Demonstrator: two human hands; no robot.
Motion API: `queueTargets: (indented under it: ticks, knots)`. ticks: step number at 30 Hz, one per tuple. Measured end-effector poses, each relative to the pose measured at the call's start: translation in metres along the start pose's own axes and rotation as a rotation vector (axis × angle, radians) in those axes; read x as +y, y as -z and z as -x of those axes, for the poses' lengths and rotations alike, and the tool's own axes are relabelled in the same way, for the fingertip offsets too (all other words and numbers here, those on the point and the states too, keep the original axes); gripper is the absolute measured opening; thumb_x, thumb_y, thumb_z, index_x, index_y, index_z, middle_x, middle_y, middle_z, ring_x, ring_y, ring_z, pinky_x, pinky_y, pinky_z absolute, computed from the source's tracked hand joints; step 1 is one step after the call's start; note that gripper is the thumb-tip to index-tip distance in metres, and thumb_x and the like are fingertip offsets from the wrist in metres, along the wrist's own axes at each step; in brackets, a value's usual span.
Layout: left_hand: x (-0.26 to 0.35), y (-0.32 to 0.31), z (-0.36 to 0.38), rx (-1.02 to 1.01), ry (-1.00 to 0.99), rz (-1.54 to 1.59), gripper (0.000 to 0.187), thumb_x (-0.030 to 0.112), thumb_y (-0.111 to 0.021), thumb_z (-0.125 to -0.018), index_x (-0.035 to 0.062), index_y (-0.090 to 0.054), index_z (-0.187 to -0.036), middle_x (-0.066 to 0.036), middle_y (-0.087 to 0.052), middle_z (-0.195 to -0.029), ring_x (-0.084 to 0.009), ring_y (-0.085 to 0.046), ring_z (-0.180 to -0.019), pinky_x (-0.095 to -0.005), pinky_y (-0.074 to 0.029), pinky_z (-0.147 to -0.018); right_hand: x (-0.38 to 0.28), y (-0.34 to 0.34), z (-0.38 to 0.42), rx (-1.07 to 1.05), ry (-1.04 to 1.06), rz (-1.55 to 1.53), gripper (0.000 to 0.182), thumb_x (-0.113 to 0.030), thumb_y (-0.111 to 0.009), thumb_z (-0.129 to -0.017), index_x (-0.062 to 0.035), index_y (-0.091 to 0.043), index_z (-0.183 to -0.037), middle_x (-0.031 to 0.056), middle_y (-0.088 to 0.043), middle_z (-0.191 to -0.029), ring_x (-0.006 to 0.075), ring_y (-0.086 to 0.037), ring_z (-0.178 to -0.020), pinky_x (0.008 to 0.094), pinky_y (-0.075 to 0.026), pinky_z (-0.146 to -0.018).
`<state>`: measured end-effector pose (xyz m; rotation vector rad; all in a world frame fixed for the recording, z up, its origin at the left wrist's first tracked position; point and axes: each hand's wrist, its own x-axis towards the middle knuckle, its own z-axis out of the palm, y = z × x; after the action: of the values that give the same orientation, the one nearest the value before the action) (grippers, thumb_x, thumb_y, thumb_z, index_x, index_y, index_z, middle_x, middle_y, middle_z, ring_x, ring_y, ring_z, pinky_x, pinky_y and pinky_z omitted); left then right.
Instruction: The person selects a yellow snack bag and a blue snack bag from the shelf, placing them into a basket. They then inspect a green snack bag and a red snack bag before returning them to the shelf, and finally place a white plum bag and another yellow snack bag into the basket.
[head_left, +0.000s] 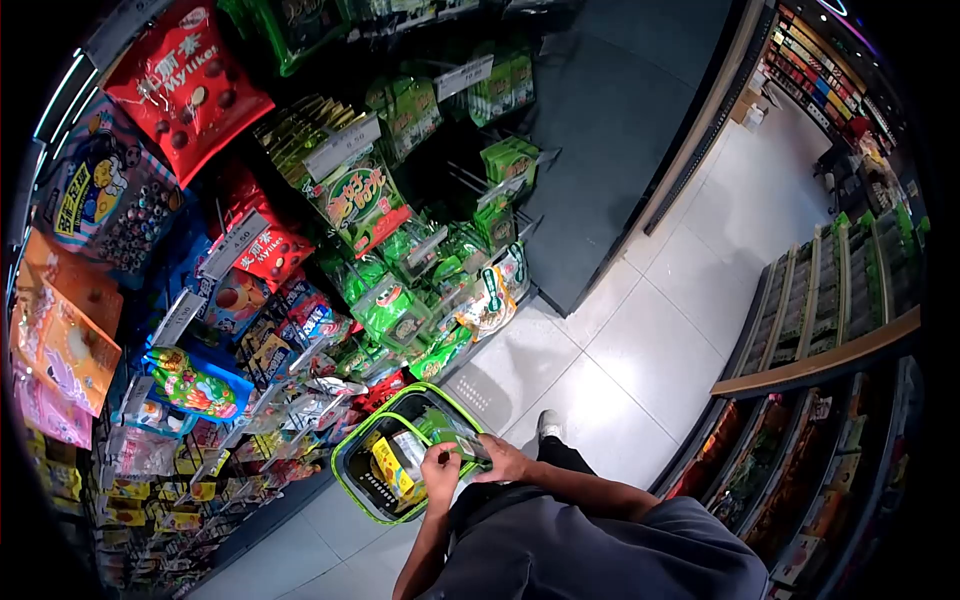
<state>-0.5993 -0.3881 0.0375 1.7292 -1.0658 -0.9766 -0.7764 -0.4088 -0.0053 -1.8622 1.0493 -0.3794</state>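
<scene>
My left hand (440,471) is closed, thumb and fingers pinched at one edge of a small clear-looking packet (464,441). Gripping its other side is my right hand (504,461). What the packet contains is too small to make out. Just beneath both hands is a black shopping basket (347,474) with a bright green rim. Inside it lies a yellow-and-white package (398,464), and something green shows through near the handle. Part of the basket is hidden behind my hands.
On the left, a rack holds hanging snack bags, among them a red candy bag (190,85), a green snack bag (362,205) and a blue-green bag (200,385). Shelves of packaged goods (830,300) stand at right. White floor tiles (640,330) run between them. My shoe (549,424) shows.
</scene>
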Motion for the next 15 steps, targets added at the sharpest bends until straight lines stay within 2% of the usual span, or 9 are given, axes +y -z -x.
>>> queueTargets:
  ticks: [1,3,4,6,9,11,13,15]
  knots:
    - [0.012,-0.016,-0.001,0.016,0.038,0.103,0.014,0.000,-0.061,-0.076,-0.0003,-0.066,-0.089,0.000,-0.057,-0.068,-0.0061,-0.048,-0.056,-0.0226,-0.040,-0.051,-0.005,0.017,-0.004,-0.001,0.019,0.006,0.094,-0.044,-0.077,-0.068,0.0061,-0.032,-0.134,0.0270,-0.043,-0.131,0.0390,-0.045,-0.121,0.0393,-0.037,-0.103]
    - [0.036,-0.053,-0.003,0.032,0.185,0.323,0.013,-0.002,-0.060,-0.079,0.0004,-0.066,-0.090,0.006,-0.051,-0.064,-0.0009,-0.041,-0.054,-0.0184,-0.033,-0.048,-0.014,0.051,-0.006,0.117,0.018,-0.054,0.079,-0.036,-0.076,-0.071,0.0059,-0.040,-0.128,0.0273,-0.049,-0.127,0.0395,-0.049,-0.117,0.0417,-0.041,-0.098]
    - [0.054,-0.072,-0.004,0.029,0.136,0.357,0.012,-0.002,-0.060,-0.080,0.0003,-0.066,-0.090,0.006,-0.052,-0.064,-0.0010,-0.042,-0.054,-0.0184,-0.033,-0.048,-0.015,0.070,-0.002,0.220,0.081,-0.075,0.062,-0.027,-0.071,-0.078,0.0039,-0.044,-0.124,0.0251,-0.053,-0.121,0.0401,-0.053,-0.111,0.0425,-0.044,-0.092]
    - [0.085,-0.111,-0.006,0.015,0.042,0.351,0.010,0.000,-0.060,-0.083,0.0002,-0.066,-0.091,0.005,-0.054,-0.066,-0.0014,-0.045,-0.056,-0.0180,-0.035,-0.049,-0.002,0.103,0.002,0.253,0.043,-0.109,0.055,-0.023,-0.068,-0.080,0.0023,-0.046,-0.123,0.0240,-0.056,-0.118,0.0399,-0.054,-0.109,0.0424,-0.046,-0.090]
    - [0.122,-0.150,-0.012,-0.102,-0.167,0.232,0.018,0.006,-0.065,-0.084,-0.0005,-0.065,-0.100,-0.002,-0.061,-0.082,-0.0059,-0.054,-0.070,-0.0211,-0.044,-0.062,0.007,0.161,0.017,0.321,-0.047,-0.199,0.040,-0.017,-0.062,-0.085,-0.0037,-0.051,-0.120,0.0215,-0.064,-0.101,0.0402,-0.061,-0.094,0.0427,-0.050,-0.080]
    - [0.153,-0.167,-0.015,-0.144,-0.262,0.180,0.029,0.009,-0.066,-0.085,0.0004,-0.061,-0.112,-0.004,-0.062,-0.087,-0.0101,-0.058,-0.078,-0.0236,-0.046,-0.069,0.029,0.185,0.023,0.374,-0.054,-0.259,0.034,-0.015,-0.062,-0.085,-0.0031,-0.055,-0.116,0.0202,-0.065,-0.094,0.0358,-0.065,-0.086,0.0391,-0.051,-0.076]
    - [0.183,-0.177,-0.021,-0.120,-0.315,0.172,0.043,0.010,-0.068,-0.083,0.0019,-0.053,-0.123,-0.006,-0.061,-0.094,-0.0157,-0.059,-0.088,-0.0273,-0.047,-0.075,0.039,0.214,0.032,0.430,-0.059,-0.359,0.027,-0.015,-0.063,-0.086,-0.0020,-0.058,-0.109,0.0159,-0.066,-0.088,0.0232,-0.065,-0.078,0.0330,-0.051,-0.072]
    - [0.186,-0.188,-0.033,0.047,-0.395,0.056,0.053,0.013,-0.072,-0.080,0.0021,-0.048,-0.126,-0.010,-0.058,-0.105,-0.0197,-0.057,-0.098,-0.0317,-0.047,-0.080,0.040,0.241,0.040,0.445,-0.097,-0.482,0.022,-0.015,-0.063,-0.088,-0.0013,-0.060,-0.106,0.0083,-0.065,-0.085,0.0115,-0.058,-0.076,0.0275,-0.048,-0.070]
